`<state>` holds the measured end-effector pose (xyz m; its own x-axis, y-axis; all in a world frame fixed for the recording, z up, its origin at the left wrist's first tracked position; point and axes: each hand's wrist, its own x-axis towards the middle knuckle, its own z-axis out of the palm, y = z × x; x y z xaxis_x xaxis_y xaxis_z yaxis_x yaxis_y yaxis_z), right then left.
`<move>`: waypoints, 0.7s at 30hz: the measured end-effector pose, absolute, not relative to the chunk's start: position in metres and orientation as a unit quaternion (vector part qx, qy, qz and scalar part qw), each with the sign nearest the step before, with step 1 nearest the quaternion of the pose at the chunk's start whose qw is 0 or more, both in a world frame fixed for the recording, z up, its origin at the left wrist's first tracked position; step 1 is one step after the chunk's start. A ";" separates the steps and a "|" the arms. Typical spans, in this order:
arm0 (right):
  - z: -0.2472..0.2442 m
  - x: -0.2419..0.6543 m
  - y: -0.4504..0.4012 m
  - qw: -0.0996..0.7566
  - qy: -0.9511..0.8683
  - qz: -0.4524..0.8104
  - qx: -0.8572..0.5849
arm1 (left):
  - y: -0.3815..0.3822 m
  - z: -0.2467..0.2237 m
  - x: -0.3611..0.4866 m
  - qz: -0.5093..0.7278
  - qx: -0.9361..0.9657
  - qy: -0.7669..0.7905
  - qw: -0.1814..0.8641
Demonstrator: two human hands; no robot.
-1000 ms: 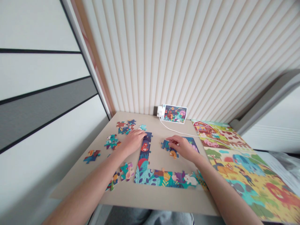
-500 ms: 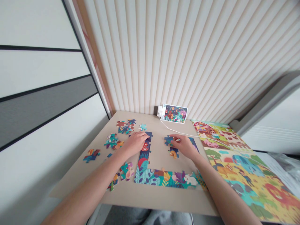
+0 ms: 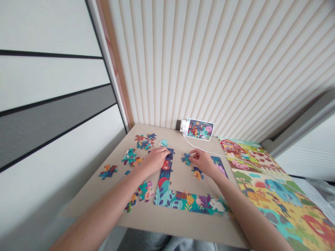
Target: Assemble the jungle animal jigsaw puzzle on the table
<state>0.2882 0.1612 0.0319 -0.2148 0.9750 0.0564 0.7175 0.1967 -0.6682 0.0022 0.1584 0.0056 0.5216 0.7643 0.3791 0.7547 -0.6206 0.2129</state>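
My left hand [image 3: 158, 158] rests over the top of the joined left column, fingers together and bent down onto a dark blue puzzle piece [image 3: 170, 152]. Part of that piece hides under the fingertips. My right hand [image 3: 203, 161] pinches a blue-teal puzzle piece [image 3: 186, 159] just above the table, right of the column and apart from it. Below this hand lies a dark blue piece with an orange snail [image 3: 198, 173]. The joined border [image 3: 187, 202] forms an L along the left and front; a purple-patterned section [image 3: 219, 165] sits partly behind my right wrist.
Loose pieces [image 3: 129, 157] lie at the left, several in small groups. A printed picture card [image 3: 200, 129] leans at the back beside a white charger [image 3: 183, 125], whose cable [image 3: 209, 152] runs right. Finished animal puzzles [image 3: 274, 195] cover the right side.
My right hand has moved the blue-teal piece left, away from the snail piece and nearer the column. My left hand stays on the column. The whole view has shifted slightly.
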 end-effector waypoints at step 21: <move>0.018 0.239 0.197 0.236 -0.694 0.357 -0.579 | 0.155 0.007 0.005 0.220 0.863 0.454 -0.014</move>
